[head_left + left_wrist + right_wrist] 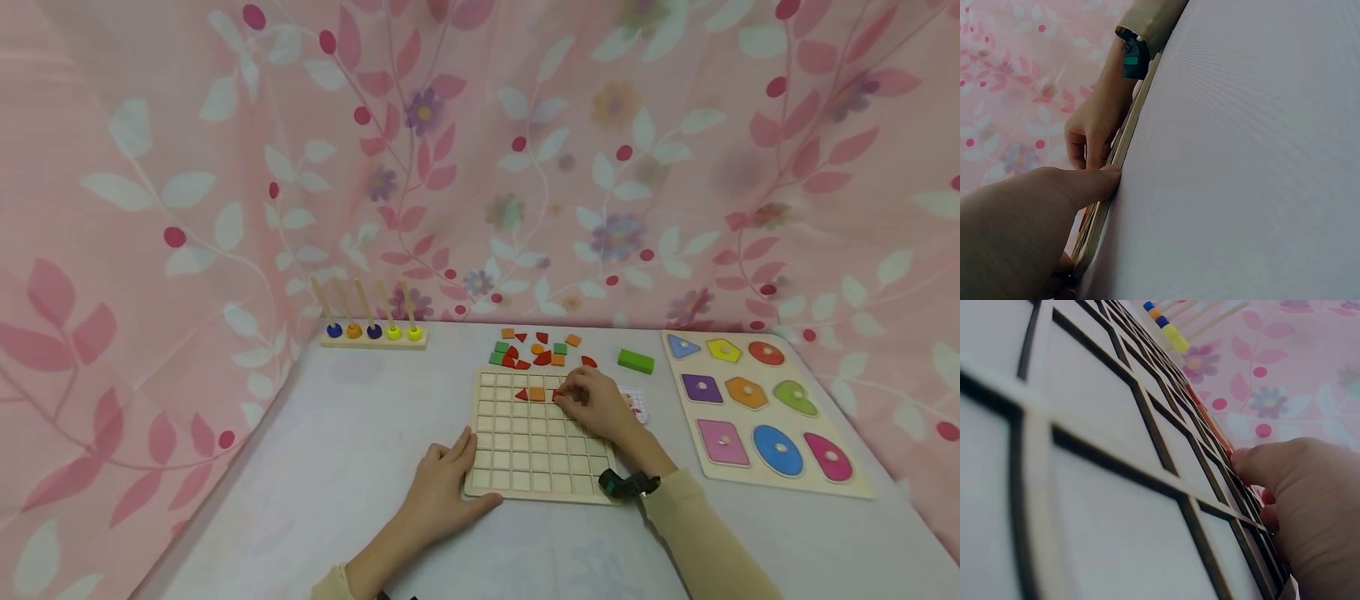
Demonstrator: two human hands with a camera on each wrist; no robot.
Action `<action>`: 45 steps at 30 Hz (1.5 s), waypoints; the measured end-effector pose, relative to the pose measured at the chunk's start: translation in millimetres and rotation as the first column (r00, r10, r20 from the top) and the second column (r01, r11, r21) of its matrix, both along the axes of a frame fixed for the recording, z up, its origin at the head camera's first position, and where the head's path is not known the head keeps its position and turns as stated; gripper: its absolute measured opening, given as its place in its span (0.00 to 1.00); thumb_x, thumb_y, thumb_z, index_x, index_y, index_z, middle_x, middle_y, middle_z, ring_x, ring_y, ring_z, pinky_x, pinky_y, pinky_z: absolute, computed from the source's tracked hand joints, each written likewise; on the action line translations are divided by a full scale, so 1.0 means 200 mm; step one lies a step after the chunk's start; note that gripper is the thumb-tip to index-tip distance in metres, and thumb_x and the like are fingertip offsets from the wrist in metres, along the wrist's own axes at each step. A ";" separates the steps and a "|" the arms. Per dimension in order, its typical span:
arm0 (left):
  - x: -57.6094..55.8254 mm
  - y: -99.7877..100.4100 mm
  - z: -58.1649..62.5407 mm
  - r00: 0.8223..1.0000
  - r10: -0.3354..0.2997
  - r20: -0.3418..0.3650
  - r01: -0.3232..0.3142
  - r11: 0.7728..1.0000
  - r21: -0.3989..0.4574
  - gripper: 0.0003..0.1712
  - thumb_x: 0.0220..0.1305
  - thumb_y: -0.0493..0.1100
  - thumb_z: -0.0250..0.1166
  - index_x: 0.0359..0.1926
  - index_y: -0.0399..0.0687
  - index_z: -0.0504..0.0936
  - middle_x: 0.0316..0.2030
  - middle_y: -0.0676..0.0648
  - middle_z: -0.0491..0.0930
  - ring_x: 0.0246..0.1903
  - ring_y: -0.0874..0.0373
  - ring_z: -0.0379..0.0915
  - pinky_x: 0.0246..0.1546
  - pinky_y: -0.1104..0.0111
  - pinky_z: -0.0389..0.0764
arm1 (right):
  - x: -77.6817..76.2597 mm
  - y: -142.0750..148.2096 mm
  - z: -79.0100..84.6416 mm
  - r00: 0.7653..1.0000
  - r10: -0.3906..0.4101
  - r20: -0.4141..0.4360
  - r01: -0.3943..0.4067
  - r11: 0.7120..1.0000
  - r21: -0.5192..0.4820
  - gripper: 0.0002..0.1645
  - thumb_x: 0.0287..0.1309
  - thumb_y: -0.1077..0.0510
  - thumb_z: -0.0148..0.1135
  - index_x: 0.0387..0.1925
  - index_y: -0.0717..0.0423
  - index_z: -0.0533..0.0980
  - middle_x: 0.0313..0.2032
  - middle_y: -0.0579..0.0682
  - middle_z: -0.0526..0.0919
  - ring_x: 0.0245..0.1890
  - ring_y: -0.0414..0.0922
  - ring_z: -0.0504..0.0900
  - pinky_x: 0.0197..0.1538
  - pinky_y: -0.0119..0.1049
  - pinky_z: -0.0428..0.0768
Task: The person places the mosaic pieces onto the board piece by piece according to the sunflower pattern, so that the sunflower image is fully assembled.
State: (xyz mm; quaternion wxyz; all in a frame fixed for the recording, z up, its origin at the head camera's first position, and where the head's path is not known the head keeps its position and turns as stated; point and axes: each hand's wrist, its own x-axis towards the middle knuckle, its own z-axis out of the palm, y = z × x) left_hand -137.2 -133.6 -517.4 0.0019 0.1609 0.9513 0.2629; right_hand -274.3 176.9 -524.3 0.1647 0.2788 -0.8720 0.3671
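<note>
A wooden grid board [521, 460] lies on the table in front of me. My left hand [438, 500] rests at its near left corner, fairly straight fingers along the left side and the thumb on the front edge; in the left wrist view the thumb presses that edge. Over the second row from the back, my right hand [600, 406] pinches a small red piece [556, 394], mostly hidden by the fingertips. Left of it in the same row sit an orange square [537, 394] and a red triangle-like piece [522, 395].
Behind the board lie several loose red, green and orange pieces [560, 348] and a green block [636, 361]. A patterned card [633, 403] is partly behind the right hand. A shape puzzle [780, 479] lies at right; a bead-and-peg stand [375, 342] stands back left.
</note>
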 end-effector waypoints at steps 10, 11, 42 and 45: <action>0.01 -0.01 0.01 1.000 0.013 -0.022 -0.013 1.000 -0.006 0.62 0.58 0.75 0.72 0.78 0.37 0.67 0.80 0.42 0.62 0.45 0.58 0.61 0.42 0.66 0.66 | 0.01 -0.04 0.02 0.995 -0.029 0.092 0.031 0.999 -0.017 0.04 0.61 0.60 0.78 0.35 0.51 0.87 0.40 0.48 0.86 0.35 0.41 0.78 0.38 0.33 0.78; 0.02 -0.01 0.00 1.000 0.014 -0.018 -0.014 1.000 -0.006 0.62 0.58 0.74 0.72 0.78 0.37 0.67 0.80 0.42 0.62 0.45 0.58 0.61 0.42 0.66 0.66 | 0.01 -0.05 0.01 0.994 -0.031 0.104 0.033 0.999 -0.011 0.04 0.61 0.60 0.78 0.34 0.51 0.87 0.40 0.48 0.86 0.35 0.40 0.78 0.38 0.33 0.78; 0.00 0.02 0.00 0.999 0.016 0.031 -0.015 1.000 -0.007 0.62 0.58 0.75 0.72 0.80 0.40 0.65 0.81 0.45 0.59 0.46 0.59 0.60 0.42 0.68 0.66 | 0.02 -0.02 0.01 0.973 -0.049 0.224 0.068 0.995 -0.075 0.05 0.64 0.59 0.76 0.40 0.49 0.88 0.34 0.42 0.86 0.32 0.42 0.76 0.38 0.32 0.75; 0.00 0.01 0.00 1.000 0.017 0.025 -0.016 1.000 -0.014 0.62 0.58 0.75 0.72 0.80 0.40 0.65 0.81 0.45 0.59 0.46 0.60 0.60 0.42 0.68 0.66 | 0.01 -0.03 0.01 0.971 -0.052 0.232 0.070 0.995 -0.071 0.05 0.64 0.59 0.76 0.41 0.49 0.88 0.34 0.42 0.85 0.32 0.42 0.76 0.37 0.32 0.75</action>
